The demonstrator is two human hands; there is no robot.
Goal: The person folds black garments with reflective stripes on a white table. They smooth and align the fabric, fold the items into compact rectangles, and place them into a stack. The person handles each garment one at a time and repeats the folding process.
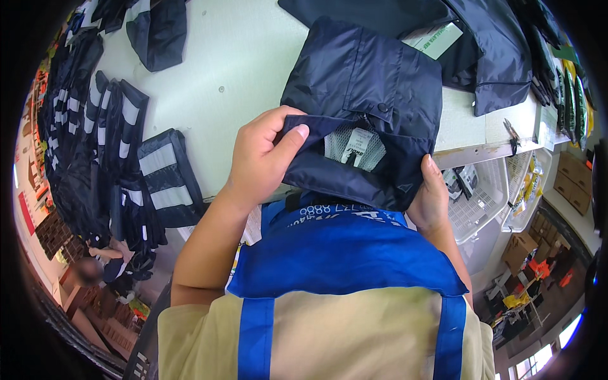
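Note:
A dark navy jacket [392, 76], folded into a bundle, lies over the front edge of the table before me. Its collar opening faces me and shows a pale mesh lining [373, 154] with a white label [357, 147] inside. My left hand [266, 149] grips the collar's left corner, thumb on top and fingers beneath. At the opposite corner, my right hand [432, 196] holds the jacket's right edge; its thumb shows, while its other fingers are hidden under the cloth. A snap button [382, 108] sits on the placket above the opening.
Folded navy garments with grey bands [168, 177] lie and hang along the left. More dark clothing [500, 57] with a white-green tag [437, 39] lies at the far right. Small snips [511, 132] rest near the right edge, above white plastic baskets [475, 199]. A person [111, 263] is at lower left.

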